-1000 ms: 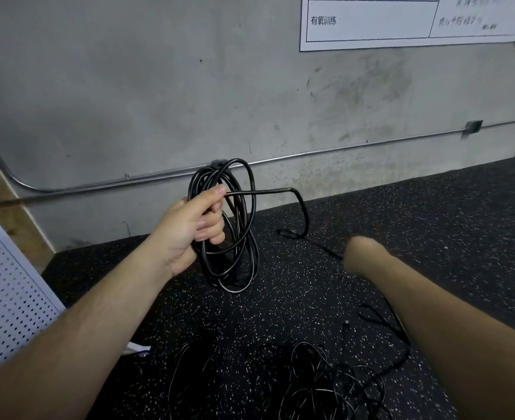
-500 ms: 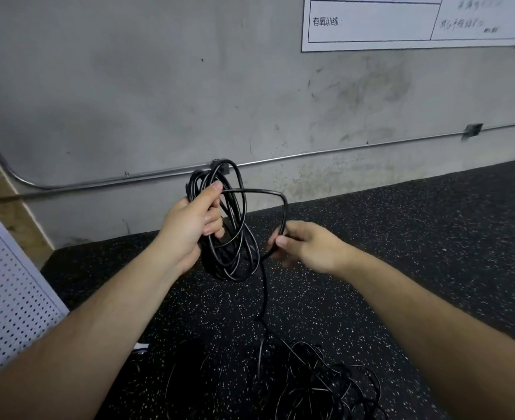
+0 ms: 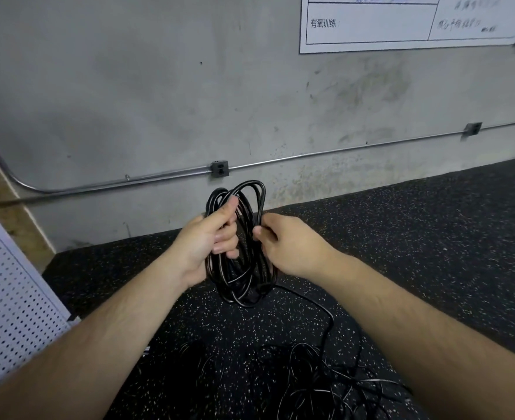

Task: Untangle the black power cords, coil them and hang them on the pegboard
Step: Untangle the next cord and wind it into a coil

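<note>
Your left hand (image 3: pixel 207 244) grips the coil (image 3: pixel 241 286) on its left side, your right hand (image 3: pixel 291 247) pinches its right strand; tangled cords (image 3: pixel 310 386) lie below the coil.

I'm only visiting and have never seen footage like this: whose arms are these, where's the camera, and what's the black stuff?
No machine here: these are a person's bare arms, filmed by one wide-angle camera worn on the head, looking forward and down. The left hand grips a coil of black power cord, held above the speckled floor. The right hand pinches a strand on the coil's right side. One cord trails from the coil to a tangled heap of cords on the floor. The pegboard at the left edge is where coils should hang.
</note>
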`<state>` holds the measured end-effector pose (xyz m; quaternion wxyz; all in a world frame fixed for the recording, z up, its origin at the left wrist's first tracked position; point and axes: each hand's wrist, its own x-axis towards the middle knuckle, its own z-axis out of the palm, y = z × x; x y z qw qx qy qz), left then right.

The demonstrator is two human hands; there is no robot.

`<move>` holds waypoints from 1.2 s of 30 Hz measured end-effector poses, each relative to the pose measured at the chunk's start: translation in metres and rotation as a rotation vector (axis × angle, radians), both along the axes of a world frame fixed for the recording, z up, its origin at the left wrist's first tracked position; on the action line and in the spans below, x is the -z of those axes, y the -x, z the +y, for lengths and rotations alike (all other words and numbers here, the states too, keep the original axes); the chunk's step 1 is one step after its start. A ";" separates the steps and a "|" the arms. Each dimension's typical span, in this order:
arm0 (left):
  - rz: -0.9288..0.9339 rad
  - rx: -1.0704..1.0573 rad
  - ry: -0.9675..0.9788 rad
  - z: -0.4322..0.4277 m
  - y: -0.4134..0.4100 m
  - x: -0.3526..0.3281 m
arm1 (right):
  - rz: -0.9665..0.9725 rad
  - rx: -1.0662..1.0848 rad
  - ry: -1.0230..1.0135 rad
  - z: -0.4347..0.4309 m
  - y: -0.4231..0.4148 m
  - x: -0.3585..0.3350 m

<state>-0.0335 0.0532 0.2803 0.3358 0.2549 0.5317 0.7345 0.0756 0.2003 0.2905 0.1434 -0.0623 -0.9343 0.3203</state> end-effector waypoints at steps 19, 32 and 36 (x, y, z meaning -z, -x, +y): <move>-0.200 0.512 -0.145 -0.006 -0.004 -0.012 | -0.065 -0.229 1.072 -0.008 0.008 0.010; 0.190 -0.099 0.201 0.010 -0.017 -0.001 | 0.124 0.159 0.810 0.002 0.017 -0.004; 0.255 -0.285 0.271 0.011 -0.019 -0.009 | -0.037 0.091 0.290 -0.008 0.014 0.000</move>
